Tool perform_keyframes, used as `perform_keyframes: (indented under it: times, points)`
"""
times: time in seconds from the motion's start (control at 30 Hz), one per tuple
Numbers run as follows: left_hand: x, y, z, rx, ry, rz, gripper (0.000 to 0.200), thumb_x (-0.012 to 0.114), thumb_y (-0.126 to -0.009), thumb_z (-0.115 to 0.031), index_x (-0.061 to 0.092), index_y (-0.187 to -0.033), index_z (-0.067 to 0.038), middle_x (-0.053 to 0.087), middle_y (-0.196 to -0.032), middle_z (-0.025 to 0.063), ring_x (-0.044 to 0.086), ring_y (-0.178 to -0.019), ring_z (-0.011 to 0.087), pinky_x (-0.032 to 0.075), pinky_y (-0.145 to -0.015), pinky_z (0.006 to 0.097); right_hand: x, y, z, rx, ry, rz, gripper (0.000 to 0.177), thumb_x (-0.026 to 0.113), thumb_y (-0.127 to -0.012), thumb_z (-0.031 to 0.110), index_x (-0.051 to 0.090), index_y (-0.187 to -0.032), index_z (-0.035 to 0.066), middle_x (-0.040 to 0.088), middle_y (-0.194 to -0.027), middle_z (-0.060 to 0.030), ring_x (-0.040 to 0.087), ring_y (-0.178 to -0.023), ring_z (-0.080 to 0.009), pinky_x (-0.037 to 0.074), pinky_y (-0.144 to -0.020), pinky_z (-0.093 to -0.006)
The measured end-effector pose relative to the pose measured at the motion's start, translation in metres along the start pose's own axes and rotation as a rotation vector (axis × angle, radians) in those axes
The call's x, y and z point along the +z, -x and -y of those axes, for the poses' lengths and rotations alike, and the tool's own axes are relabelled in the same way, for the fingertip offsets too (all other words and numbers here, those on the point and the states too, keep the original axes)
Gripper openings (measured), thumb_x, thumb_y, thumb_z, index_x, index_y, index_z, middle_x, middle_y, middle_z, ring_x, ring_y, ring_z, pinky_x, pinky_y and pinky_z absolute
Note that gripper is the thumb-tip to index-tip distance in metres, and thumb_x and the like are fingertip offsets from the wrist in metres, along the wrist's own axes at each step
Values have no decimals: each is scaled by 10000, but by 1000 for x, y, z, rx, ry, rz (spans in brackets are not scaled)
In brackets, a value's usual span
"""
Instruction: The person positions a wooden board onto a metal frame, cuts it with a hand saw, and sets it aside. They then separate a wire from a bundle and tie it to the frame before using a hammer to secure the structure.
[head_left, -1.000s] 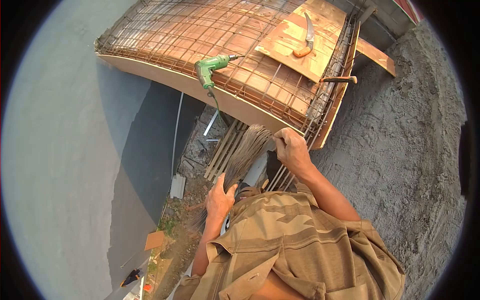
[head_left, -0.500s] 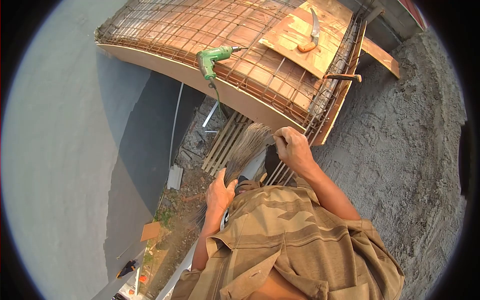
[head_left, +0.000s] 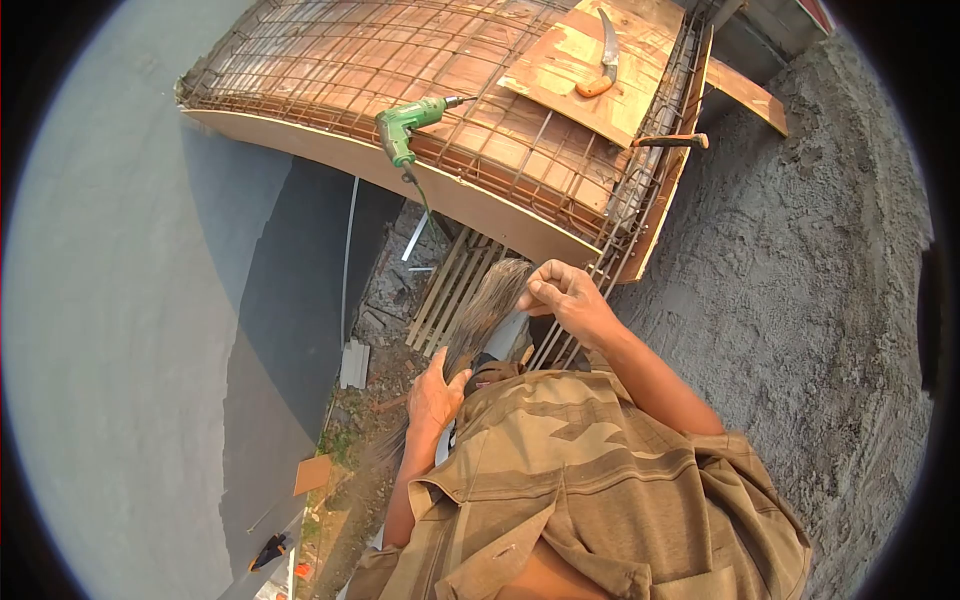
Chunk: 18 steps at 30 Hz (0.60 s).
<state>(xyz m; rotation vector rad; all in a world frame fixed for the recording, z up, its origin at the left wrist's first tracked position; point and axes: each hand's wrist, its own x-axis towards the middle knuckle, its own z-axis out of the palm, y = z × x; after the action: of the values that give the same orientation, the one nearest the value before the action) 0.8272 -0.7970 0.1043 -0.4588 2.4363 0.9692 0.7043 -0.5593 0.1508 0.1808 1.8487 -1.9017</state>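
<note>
Where rebar mesh (head_left: 330,60) tops formwork (head_left: 470,205), the left hand (head_left: 437,392) and right hand (head_left: 563,297) clasp a wire bundle (head_left: 487,305).

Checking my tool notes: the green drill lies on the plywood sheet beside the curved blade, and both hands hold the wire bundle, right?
No. The head view shows the green drill lying on the rebar mesh, apart from the plywood sheet that carries the curved blade. The left hand and right hand hold the wire bundle.
</note>
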Motion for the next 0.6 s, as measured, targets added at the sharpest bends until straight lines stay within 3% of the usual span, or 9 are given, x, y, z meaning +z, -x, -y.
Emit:
perform_keyframes:
  times: [0.1, 0.13, 0.23, 0.27, 0.33, 0.4, 0.47, 0.53, 0.6]
  points:
    - [5, -3, 14, 72, 104, 29, 695, 718, -877, -349, 483, -1423, 12, 616, -1266, 306, 602, -1183, 441, 474, -1000, 481, -9, 0, -3, 22, -300, 54, 137, 585, -1017, 164, 562, -914, 76, 567, -718, -10, 594, -650, -127, 608, -768, -359]
    - [3, -2, 13, 76, 126, 47, 700, 717, -877, -351, 480, -1423, 17, 615, -1267, 307, 602, -1186, 438, 476, -999, 475, -15, -2, 5, -44, -372, 10, 118, 592, -1009, 146, 560, -921, 76, 511, -677, 10, 545, -604, -114, 606, -710, -358]
    - [-5, 6, 15, 67, 152, 69, 705, 718, -875, -349, 477, -1421, 25, 622, -1259, 303, 608, -1183, 428, 485, -990, 460, -60, -11, 41, -167, -507, -192, 110, 615, -993, 136, 540, -957, 65, 442, -671, 26, 458, -578, -102, 452, -510, -280]
    - [-6, 6, 20, 59, 133, 58, 701, 720, -873, -343, 480, -1418, 25, 630, -1248, 298, 614, -1175, 424, 490, -983, 457, -83, -13, 53, -174, -531, -291, 92, 613, -996, 134, 553, -997, 65, 444, -677, 27, 458, -579, -94, 407, -477, -249]
    - [-8, 7, 30, 49, 104, 25, 686, 721, -869, -331, 490, -1408, 25, 646, -1225, 289, 628, -1155, 417, 496, -971, 454, -141, -11, 78, -379, -632, -443, 77, 591, -1004, 103, 566, -1049, 46, 428, -693, 32, 435, -589, -74, 349, -451, -202]
    - [-13, 9, 44, 39, 79, -16, 665, 721, -865, -318, 506, -1392, 26, 663, -1199, 278, 643, -1133, 411, 500, -961, 453, -190, 10, 110, -582, -558, -658, 160, 587, -1007, 103, 575, -1136, 10, 436, -697, 23, 450, -600, -74, 359, -454, -194]
    - [-19, 14, 52, 0, 40, -60, 656, 726, -857, -309, 519, -1372, 42, 661, -1195, 287, 643, -1133, 403, 491, -969, 439, -224, 45, 135, -774, -469, -693, 191, 591, -1002, 95, 605, -1154, -20, 562, -760, -29, 571, -675, -99, 394, -461, -191]
    - [-21, 17, 61, -32, 42, -60, 671, 732, -850, -316, 522, -1364, 61, 649, -1214, 296, 626, -1165, 404, 473, -996, 432, -203, 80, 164, -937, -213, -784, 225, 584, -1000, 80, 632, -1179, -47, 693, -952, -121, 680, -821, -139, 418, -463, -182]
    - [-18, 13, 61, -11, 60, -56, 680, 738, -846, -322, 521, -1367, 57, 642, -1227, 298, 620, -1180, 401, 468, -1007, 428, -166, 96, 165, -961, 34, -675, 253, 573, -1003, 73, 633, -1219, -46, 697, -1091, -164, 703, -900, -165, 415, -461, -172]
